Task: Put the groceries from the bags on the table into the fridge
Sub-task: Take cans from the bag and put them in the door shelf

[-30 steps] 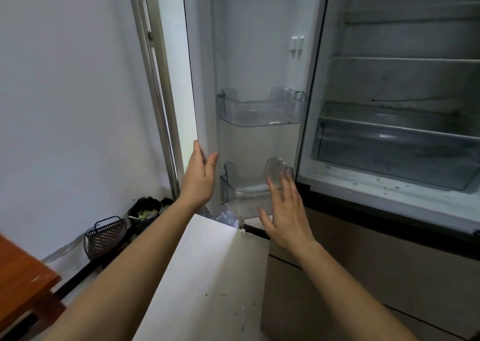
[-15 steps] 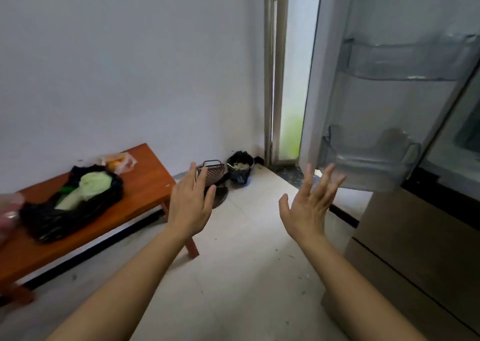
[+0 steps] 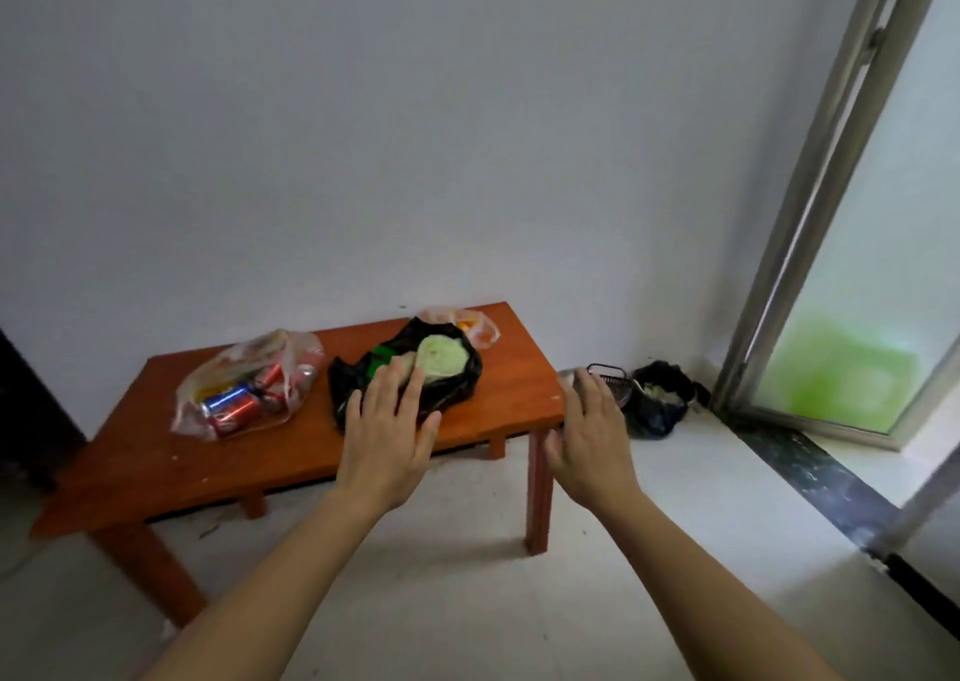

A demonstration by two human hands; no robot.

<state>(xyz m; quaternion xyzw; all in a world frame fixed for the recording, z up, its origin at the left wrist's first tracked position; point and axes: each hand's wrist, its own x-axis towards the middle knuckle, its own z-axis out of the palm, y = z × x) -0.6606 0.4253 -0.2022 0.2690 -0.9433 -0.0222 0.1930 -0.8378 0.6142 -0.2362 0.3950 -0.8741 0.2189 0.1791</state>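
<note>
A low orange-brown wooden table [image 3: 156, 452] stands against the white wall. On it lie a clear plastic bag [image 3: 244, 384] with several drink cans, a black bag [image 3: 447, 389] holding a pale green cabbage [image 3: 441, 355], and a small clear bag [image 3: 475, 324] with something orange at the far corner. My left hand [image 3: 387, 436] is stretched out flat, fingers apart, in front of the black bag. My right hand [image 3: 589, 436] is also open and empty, held off the table's right end. The fridge is out of view.
On the floor by the table's right end are a dark wire basket [image 3: 610, 384] and a black bag of scraps [image 3: 660, 402]. A metal-framed glass door [image 3: 810, 223] stands at the right, with a dark threshold strip [image 3: 810, 467] below. Pale floor tiles lie between me and the table.
The view has swung left from the open fridge to the table. My left hand let go of the fridge door, and both hands now reach toward the bags.
</note>
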